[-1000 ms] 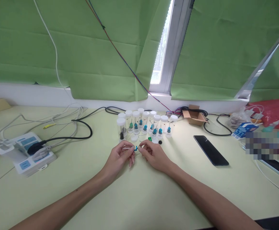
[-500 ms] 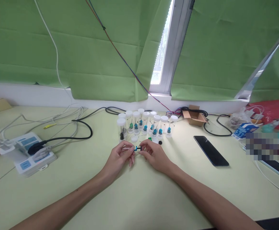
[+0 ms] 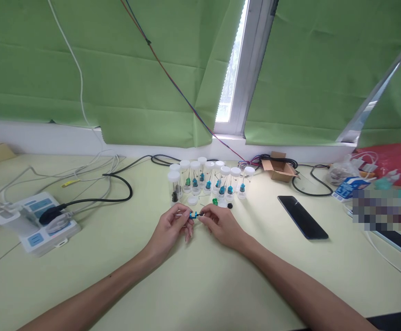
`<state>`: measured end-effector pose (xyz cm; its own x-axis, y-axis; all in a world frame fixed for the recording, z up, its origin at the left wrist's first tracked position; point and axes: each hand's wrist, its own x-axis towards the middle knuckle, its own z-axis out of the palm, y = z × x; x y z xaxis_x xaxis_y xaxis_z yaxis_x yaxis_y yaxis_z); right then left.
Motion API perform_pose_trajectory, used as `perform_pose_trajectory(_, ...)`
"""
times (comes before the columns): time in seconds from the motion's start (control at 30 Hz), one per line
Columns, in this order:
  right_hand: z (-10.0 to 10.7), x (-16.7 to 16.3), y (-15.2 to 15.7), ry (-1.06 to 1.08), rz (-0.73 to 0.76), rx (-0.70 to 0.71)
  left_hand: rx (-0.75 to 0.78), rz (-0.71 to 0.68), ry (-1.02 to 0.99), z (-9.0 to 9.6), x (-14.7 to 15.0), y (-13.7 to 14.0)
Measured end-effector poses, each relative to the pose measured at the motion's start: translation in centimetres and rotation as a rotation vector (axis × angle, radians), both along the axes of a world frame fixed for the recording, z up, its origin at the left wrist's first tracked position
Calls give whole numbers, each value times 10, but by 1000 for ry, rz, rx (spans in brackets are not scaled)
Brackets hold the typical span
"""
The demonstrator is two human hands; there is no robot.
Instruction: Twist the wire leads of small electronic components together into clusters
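Note:
My left hand [image 3: 171, 226] pinches a small blue fitting [image 3: 193, 215] with a thin metal rod running back along the fingers. From the right, the fingertips of my right hand [image 3: 225, 226] are closed on a small black piece [image 3: 200, 214] at the fitting's right end. Whether the two parts are joined is too small to tell. Just beyond the hands stand several clear tubes [image 3: 223, 184] with white caps, holding blue, green or black fittings on thin rods. A loose white cap [image 3: 192, 201], a green piece [image 3: 214, 201] and a black round piece [image 3: 230, 206] lie in front of them.
A phone [image 3: 303, 217] lies to the right on the table [image 3: 200, 285], with a second phone [image 3: 398, 241] farther right. An open cardboard box [image 3: 279, 171] sits at the back. On the left are a power strip [image 3: 45, 232] and a black cable [image 3: 100, 199].
More of the blue fitting shows between my hands, and my right fingertips cover more of the black piece. My hands have otherwise barely moved.

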<state>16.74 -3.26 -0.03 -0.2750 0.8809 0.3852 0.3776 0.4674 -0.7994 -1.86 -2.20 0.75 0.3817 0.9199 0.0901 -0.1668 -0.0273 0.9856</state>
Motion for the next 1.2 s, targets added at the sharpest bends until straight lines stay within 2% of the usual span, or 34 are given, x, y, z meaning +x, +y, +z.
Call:
perform_pose_trajectory(0.57, 0, -1, 0, -13, 5, -22, 5, -10, 7, -2, 0, 0)
perform_pose_trajectory(1.2, -2, 0, 1, 15, -11, 81, 8, 16, 4, -2, 1, 1)
